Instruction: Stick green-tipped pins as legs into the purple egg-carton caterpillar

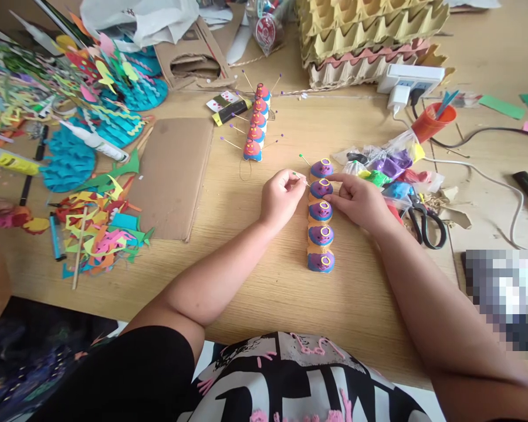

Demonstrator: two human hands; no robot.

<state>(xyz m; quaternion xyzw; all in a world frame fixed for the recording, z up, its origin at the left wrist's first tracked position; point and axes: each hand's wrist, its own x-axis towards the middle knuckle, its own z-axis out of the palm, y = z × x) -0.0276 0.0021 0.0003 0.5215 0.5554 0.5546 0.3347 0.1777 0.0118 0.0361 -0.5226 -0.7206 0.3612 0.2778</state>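
A strip of egg-carton cups [320, 236], painted purple and blue with yellow rings and small faces, lies lengthwise in front of me. My left hand [281, 196] is closed in a pinch on a thin cotton swab [295, 174] with a green tip, its other end at the strip's left side near the second cup. From the far cup sticks another green-tipped swab [305, 159]. My right hand [358, 199] grips the strip from the right, index finger and thumb against its far cups. Farther off stands a red and blue strip [256, 133] with purple-tipped swabs along both sides.
Brown cardboard [171, 176] and paper scraps [101, 225] lie left, beside blue corrugated crafts [70, 158]. Rightward are scissors [426, 225], bagged clay [391, 165], an orange cup [431, 123] and a power strip [411, 77]. Egg trays [365, 35] stack behind. Another person's hand [0, 211] is at far left.
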